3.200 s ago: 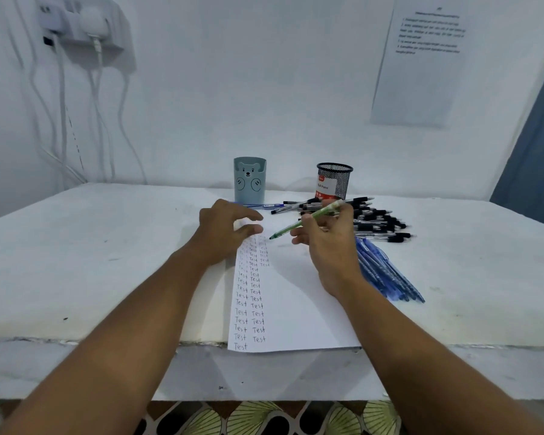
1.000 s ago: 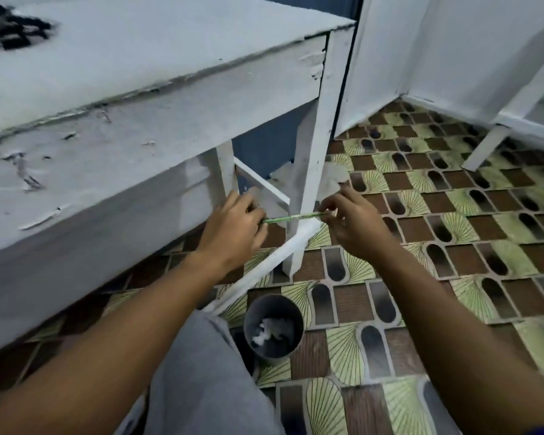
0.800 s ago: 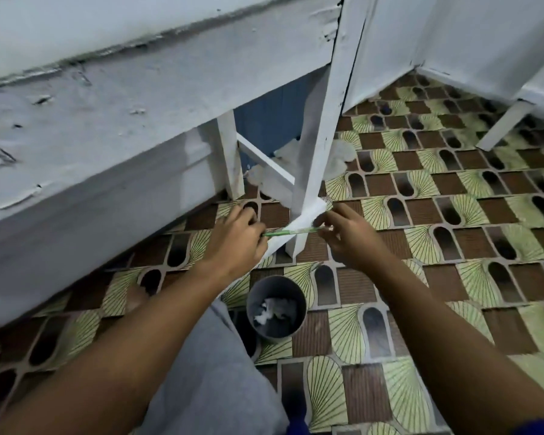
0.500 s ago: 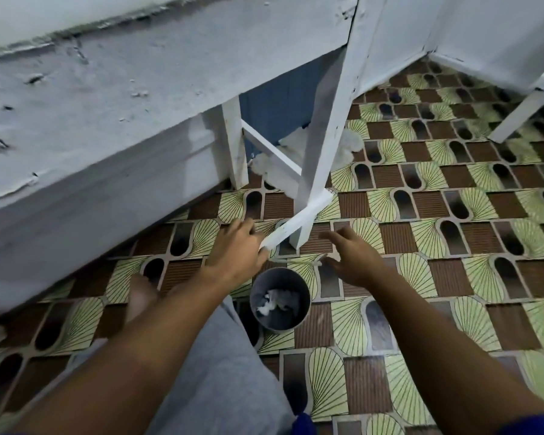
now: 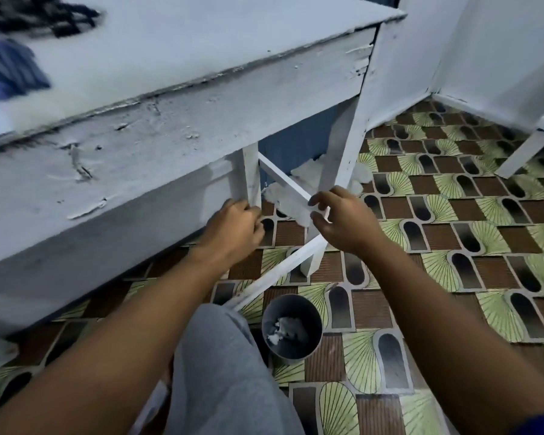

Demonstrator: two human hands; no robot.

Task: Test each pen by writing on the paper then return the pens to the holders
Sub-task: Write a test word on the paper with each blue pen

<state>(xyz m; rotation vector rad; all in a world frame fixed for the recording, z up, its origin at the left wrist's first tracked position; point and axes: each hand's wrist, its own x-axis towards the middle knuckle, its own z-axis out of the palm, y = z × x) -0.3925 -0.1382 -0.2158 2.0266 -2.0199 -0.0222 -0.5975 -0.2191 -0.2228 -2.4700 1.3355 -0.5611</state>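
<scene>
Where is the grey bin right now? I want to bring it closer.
In the head view the grey bin stands on the patterned floor low and centre, just right of the person's grey-clad knee, below the right hand.

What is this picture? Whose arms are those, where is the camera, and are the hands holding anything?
There is no machine here, just a person. The camera sits on the person's head and looks forward and down, so you see their own two arms reaching out. The left hand and the right hand are near the leg of a white table. Nothing shows in either hand, though the left hand's fingers are curled away from us. On the table, at the top left, lie blurry black pens and blue pens. Down on the patterned floor stands a small grey bin with something white and crumpled inside. The grey shape at the bottom is the person's trouser leg.
</scene>
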